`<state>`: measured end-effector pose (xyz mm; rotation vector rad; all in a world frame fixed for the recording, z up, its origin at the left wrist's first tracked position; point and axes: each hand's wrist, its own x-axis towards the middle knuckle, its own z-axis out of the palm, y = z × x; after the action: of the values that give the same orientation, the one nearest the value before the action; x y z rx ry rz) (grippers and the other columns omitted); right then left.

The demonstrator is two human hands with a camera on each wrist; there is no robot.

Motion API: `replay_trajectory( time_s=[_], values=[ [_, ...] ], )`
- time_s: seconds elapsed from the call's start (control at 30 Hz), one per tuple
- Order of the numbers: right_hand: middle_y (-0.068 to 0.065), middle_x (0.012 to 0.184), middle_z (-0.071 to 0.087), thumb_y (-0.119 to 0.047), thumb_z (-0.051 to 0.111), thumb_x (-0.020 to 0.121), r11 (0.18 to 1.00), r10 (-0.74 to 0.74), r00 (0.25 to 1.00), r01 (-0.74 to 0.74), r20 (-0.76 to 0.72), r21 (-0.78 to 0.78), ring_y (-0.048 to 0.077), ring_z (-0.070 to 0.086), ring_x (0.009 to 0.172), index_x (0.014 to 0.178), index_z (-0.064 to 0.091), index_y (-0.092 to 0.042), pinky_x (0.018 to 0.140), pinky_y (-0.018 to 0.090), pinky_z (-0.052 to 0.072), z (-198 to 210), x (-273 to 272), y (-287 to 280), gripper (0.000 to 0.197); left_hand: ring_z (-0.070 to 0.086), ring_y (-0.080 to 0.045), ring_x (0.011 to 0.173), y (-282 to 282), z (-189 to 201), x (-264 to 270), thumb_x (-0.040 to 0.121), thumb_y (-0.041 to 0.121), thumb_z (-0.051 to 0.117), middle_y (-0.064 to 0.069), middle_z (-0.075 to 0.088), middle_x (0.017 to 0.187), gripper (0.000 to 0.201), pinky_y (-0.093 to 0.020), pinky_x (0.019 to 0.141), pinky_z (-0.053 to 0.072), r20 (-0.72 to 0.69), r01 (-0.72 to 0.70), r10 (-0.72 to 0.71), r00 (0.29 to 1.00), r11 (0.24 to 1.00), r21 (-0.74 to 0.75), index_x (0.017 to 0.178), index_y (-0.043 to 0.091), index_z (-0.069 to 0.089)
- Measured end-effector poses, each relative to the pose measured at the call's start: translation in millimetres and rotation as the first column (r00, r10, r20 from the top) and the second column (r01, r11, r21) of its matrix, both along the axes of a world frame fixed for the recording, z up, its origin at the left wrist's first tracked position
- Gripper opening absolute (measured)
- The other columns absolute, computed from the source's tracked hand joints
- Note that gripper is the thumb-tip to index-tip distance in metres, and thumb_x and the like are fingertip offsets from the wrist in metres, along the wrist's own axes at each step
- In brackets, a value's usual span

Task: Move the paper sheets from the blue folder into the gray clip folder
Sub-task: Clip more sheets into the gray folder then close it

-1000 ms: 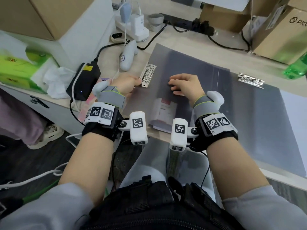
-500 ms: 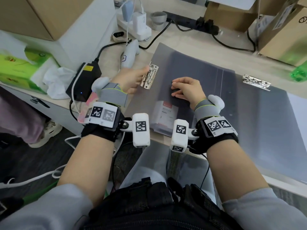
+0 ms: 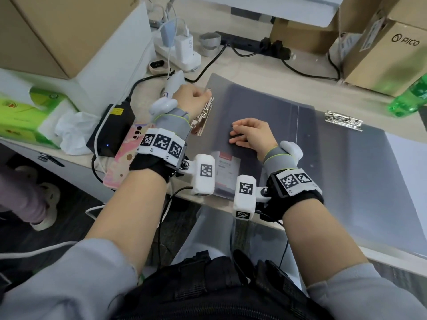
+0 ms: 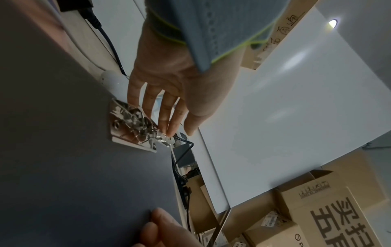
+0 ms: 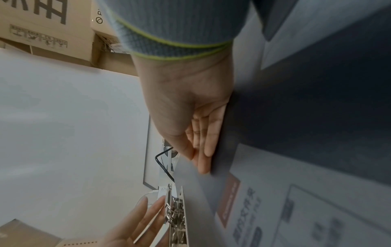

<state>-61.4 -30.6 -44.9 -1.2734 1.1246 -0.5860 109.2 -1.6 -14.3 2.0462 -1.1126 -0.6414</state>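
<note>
The gray clip folder (image 3: 265,107) lies open on the desk. Its metal clip (image 3: 203,118) (image 4: 131,125) (image 5: 176,215) sits at its left edge. My left hand (image 3: 204,95) (image 4: 167,128) is at the clip, and its straight fingers press against the raised lever. My right hand (image 3: 240,135) (image 5: 202,155) lies flat on the gray cover, palm down with fingers straight. To the right lies a second, bluish-gray folder panel (image 3: 369,169) with its own clip (image 3: 343,121). A white sheet (image 3: 413,162) shows at the far right edge.
A black power brick (image 3: 113,130), a pink phone (image 3: 124,158) and a tissue pack (image 3: 25,114) sit left of the folder. Chargers, cables and a power strip (image 3: 251,43) lie behind it. Cardboard boxes (image 3: 388,54) and a green bottle (image 3: 409,98) stand at the back right.
My left hand has moved up along the clip, and the clip lever has gone from lying flat to standing raised. My right hand has stayed pressed on the cover.
</note>
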Motion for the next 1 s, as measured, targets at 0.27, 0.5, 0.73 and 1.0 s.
replay_trajectory(
  time_s=[0.27,0.5,0.73,1.0],
  values=[
    [0.004,0.077,0.064,-0.007,0.052,0.093,1.0,0.012,0.998,-0.012,0.055,-0.004,0.004,0.066,0.051,0.084,0.057,-0.015,0.057,0.013,0.053,8,-10,6,0.014,0.063,-0.02,0.103,2,14,-22,0.086,0.024,0.056,-0.004,0.071,0.108,0.023,-0.024,0.09,0.044,0.025,-0.021,0.024,0.999,0.994,-0.108,0.102,0.016,0.069],
    [0.002,0.08,0.065,-0.011,0.055,0.093,0.994,-0.041,0.999,0.042,0.006,-0.096,0.008,0.065,0.052,0.097,0.059,-0.013,0.057,0.021,0.055,22,-52,17,0.007,0.06,-0.011,0.1,1,23,-68,0.088,0.022,0.056,0.003,0.067,0.106,0.021,-0.017,0.082,0.041,0.081,0.174,-0.164,0.983,0.974,-0.143,0.104,0.017,0.068],
    [0.002,0.078,0.065,-0.011,0.055,0.092,0.963,-0.204,0.979,0.198,-0.013,-0.183,0.006,0.063,0.049,0.098,0.06,-0.011,0.055,0.022,0.053,29,-129,32,0.008,0.057,-0.014,0.114,3,25,-148,0.088,0.022,0.057,0.0,0.067,0.117,0.022,-0.02,0.092,0.04,0.075,0.39,-0.383,0.921,0.913,-0.121,0.106,0.015,0.068],
    [0.004,0.071,0.067,-0.011,0.064,0.074,0.798,-0.569,0.803,0.487,-0.178,-0.355,0.026,0.068,0.073,0.061,0.062,-0.026,0.067,0.036,0.056,19,-214,43,0.02,0.061,-0.02,0.111,4,11,-237,0.087,0.018,0.059,-0.007,0.069,0.113,0.022,-0.027,0.095,0.044,0.022,0.59,-0.59,0.807,0.805,-0.065,0.106,0.011,0.069]
  ],
)
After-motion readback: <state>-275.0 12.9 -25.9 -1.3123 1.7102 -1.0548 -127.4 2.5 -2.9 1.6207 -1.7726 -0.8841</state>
